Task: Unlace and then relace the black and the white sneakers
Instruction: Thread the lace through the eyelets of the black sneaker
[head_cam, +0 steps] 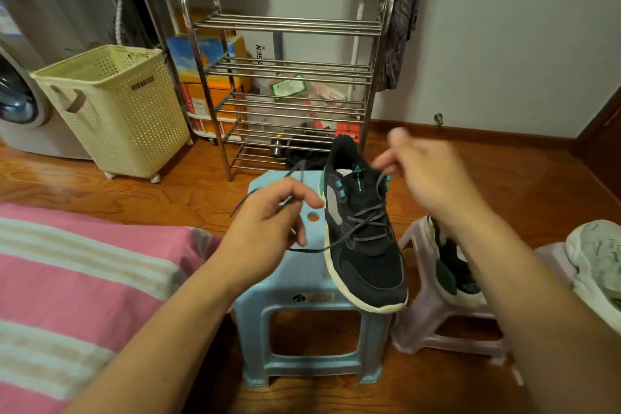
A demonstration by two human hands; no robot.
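Both hands point(268, 215) point(426, 171) pinch the black sneaker's point(366, 245) lace point(363, 223).

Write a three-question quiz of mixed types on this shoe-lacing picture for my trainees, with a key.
1. True or false: the black sneaker stands on the blue stool.
2. Multiple choice: what does the left hand hold? A) a lace end B) the stool C) a white sneaker
3. Fill in: the right hand pinches the other lace end near the shoe's ____.

Key: 1 true. 2 A, the dark lace. 3 tongue, at the top eyelets.
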